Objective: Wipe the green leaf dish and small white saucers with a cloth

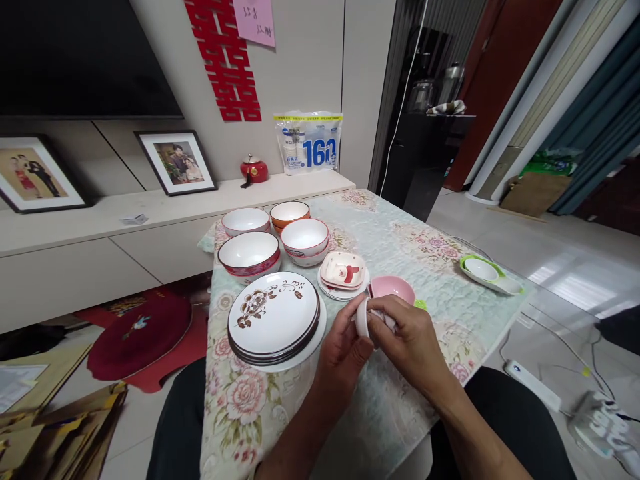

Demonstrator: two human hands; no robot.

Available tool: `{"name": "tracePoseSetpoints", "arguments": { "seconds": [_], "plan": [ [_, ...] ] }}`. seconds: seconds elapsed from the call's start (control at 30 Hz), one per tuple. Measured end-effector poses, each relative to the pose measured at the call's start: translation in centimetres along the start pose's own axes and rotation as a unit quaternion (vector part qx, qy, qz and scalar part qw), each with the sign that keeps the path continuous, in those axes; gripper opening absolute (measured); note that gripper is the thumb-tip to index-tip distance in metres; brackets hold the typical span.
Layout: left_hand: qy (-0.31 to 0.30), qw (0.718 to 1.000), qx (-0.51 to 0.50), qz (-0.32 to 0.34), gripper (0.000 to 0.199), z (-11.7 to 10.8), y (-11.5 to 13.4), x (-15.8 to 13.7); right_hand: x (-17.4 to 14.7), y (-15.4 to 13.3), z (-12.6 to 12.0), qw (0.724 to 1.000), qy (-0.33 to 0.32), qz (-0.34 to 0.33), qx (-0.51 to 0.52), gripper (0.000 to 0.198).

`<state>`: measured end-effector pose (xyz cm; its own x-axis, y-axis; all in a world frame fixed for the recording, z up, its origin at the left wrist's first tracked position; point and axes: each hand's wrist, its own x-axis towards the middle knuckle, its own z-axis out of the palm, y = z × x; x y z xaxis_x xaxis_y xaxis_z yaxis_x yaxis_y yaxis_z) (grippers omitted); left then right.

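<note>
White dish [363, 320], tipped sideways; between left grip [344, 345] and right grip [407, 328]

Soft light, glare on floor [565, 257], stretched edges

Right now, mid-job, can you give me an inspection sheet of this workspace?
Surface: flowered tablecloth, laid beneath the work.
Job's things: small white dish, held; pink bowl just beyond it; plate stack and bowls further left; green-edged dish at the right.
Clutter: cardboard on the floor at left.
Grips: left hand and right hand both hold the small white dish, hiding part of it.
Cables: white cable and power strip on the floor, right side.
Surroundings: framed photos and bag on the cabinet.
</note>
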<state>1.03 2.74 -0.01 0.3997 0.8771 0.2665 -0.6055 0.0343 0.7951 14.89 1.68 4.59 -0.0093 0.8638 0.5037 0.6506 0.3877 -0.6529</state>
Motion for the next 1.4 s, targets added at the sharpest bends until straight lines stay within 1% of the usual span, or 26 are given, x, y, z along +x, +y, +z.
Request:
{"name": "tracePoseSetpoints", "arguments": {
  "seconds": [0.07, 0.1, 0.17, 0.2, 0.27, 0.33, 0.37, 0.47, 0.57, 0.63, 0.7, 0.77, 0.87, 1.0, 1.1, 1.17, 1.23, 1.3, 1.4],
  "plan": [
    [-0.001, 1.0, 0.016, 0.02, 0.054, 0.0, 0.1, 0.1, 0.2, -0.3, -0.4, 0.995, -0.036, 0.028, 0.091, 0.013],
    [0.005, 0.999, 0.02, 0.027, 0.054, 0.0, 0.2, 0.1, 0.4, -0.5, -0.7, 0.99, -0.058, 0.032, 0.128, 0.013],
    [0.02, 0.999, 0.007, 0.029, 0.053, 0.2, 0.3, 0.1, 0.6, -0.5, -1.3, 0.979, -0.104, 0.017, 0.173, 0.013],
    [0.027, 0.999, -0.008, 0.024, 0.052, 0.2, 0.3, 0.0, 0.7, -0.4, -1.6, 0.976, -0.129, 0.003, 0.176, 0.012],
    [0.036, 0.999, -0.038, 0.009, 0.051, 0.4, 0.3, 0.0, 0.8, -0.1, -2.3, 0.973, -0.174, -0.032, 0.149, 0.013],
    [0.048, 0.998, -0.051, -0.009, 0.05, 0.4, 0.2, -0.1, 0.6, 0.3, -2.7, 0.974, -0.203, -0.057, 0.088, 0.015],
    [0.055, 0.997, -0.051, -0.016, 0.05, 0.4, 0.2, -0.1, 0.5, 0.6, -2.9, 0.975, -0.207, -0.065, 0.05, 0.016],
    [0.072, 0.996, -0.037, -0.028, 0.05, 0.2, -0.1, -0.2, 0.1, 1.0, -2.7, 0.979, -0.179, -0.072, -0.064, 0.015],
    [0.072, 0.996, -0.033, -0.043, 0.046, 0.1, -0.2, -0.2, -0.2, 1.1, -1.7, 0.978, -0.103, -0.088, -0.159, 0.018],
    [0.071, 0.995, -0.043, -0.052, 0.043, 0.2, -0.1, -0.2, -0.3, 1.1, -1.0, 0.975, -0.043, -0.1, -0.191, 0.018],
    [0.067, 0.994, -0.058, -0.06, 0.042, 0.4, 0.1, -0.2, -0.4, 1.3, -0.4, 0.976, 0.003, -0.095, -0.193, 0.014],
    [0.062, 0.992, -0.076, -0.079, 0.043, 0.6, 0.3, -0.1, -0.5, 1.6, -0.1, 0.981, 0.034, -0.078, -0.177, 0.01],
    [0.056, 0.987, -0.098, -0.116, 0.044, 0.6, 0.5, -0.1, -0.4, 2.0, 0.0, 0.987, 0.058, -0.071, -0.135, 0.015],
    [0.049, 0.985, -0.105, -0.132, 0.038, 0.6, 0.6, -0.1, -0.1, 1.8, -0.4, 0.985, 0.057, -0.14, -0.088, 0.022],
    [0.042, 0.984, -0.105, -0.14, 0.033, 0.7, 0.8, -0.1, 0.1, 1.6, -0.9, 0.976, 0.024, -0.196, -0.088, 0.026],
    [0.04, 0.985, -0.098, -0.137, 0.032, 0.8, 0.9, 0.0, 0.2, 1.6, -1.3, 0.973, 0.002, -0.209, -0.092, 0.028],
    [0.042, 0.988, -0.077, -0.125, 0.035, 0.7, 1.0, 0.0, 0.2, 1.9, -1.6, 0.978, -0.01, -0.189, -0.09, 0.026],
    [0.059, 0.989, -0.064, -0.116, 0.042, 0.5, 1.1, 0.0, 0.1, 2.3, -1.7, 0.986, -0.023, -0.144, -0.081, 0.022],
    [0.086, 0.988, -0.06, -0.11, 0.058, 0.3, 1.0, -0.1, -0.1, 2.8, -1.7, 0.994, -0.044, -0.076, -0.062, 0.018]
  ]
}}
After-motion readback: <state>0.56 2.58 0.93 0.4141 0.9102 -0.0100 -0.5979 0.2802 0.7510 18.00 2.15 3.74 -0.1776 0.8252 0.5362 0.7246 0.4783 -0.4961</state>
